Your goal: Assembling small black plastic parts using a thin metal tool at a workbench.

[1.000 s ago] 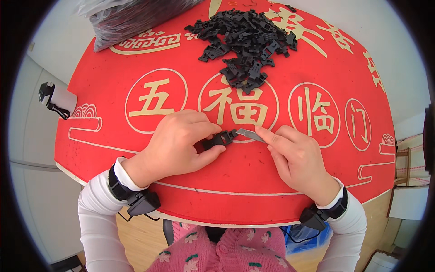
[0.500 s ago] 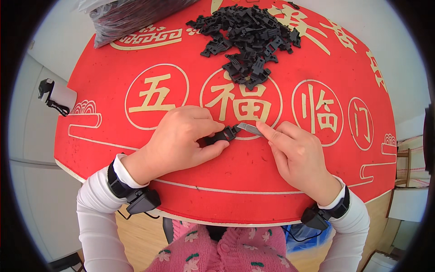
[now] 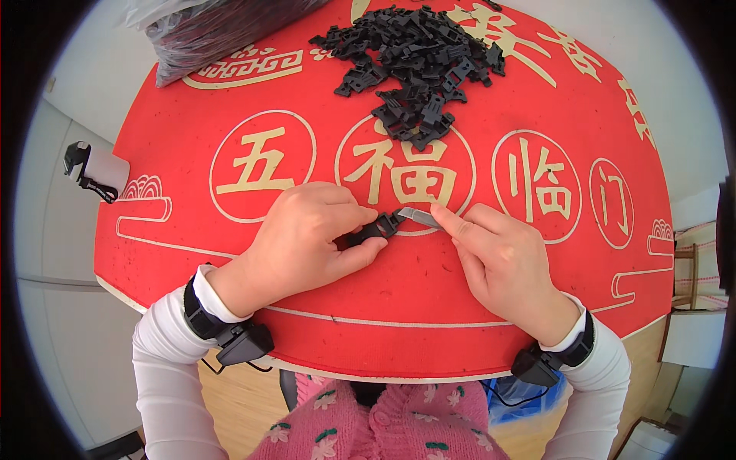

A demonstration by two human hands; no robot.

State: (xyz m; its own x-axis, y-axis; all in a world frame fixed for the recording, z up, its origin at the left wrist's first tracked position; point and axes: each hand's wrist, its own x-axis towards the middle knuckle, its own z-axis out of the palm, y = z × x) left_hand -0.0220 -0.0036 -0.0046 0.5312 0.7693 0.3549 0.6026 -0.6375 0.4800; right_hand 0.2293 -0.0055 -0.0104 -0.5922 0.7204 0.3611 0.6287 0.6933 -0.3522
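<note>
A round table under a red cloth (image 3: pixel 230 253) with gold characters filled the view, and the person sat at its near edge in white sleeves. On the far side lay a heap of small black plastic clips (image 3: pixel 418 61), well apart from both hands, with a clear bag of dark parts (image 3: pixel 207 31) beyond it to the left. Near the middle of the cloth the two hands met. The left hand (image 3: pixel 307 238) was curled narrow, thumb and fingers closed on one black clip (image 3: pixel 376 230), which rested on or just above the cloth with its long axis running left to right, its right end projecting from the grip. The right hand (image 3: pixel 498 261) lay just to the right of it, likewise closed, the forefinger stretched along a thin grey blade-like tool (image 3: pixel 418 216) whose tip touched the clip's exposed end. The tool thus pointed leftward at the clip, nearly in line with its axis. A small white device (image 3: pixel 96 170) stood off the table's left edge.
</note>
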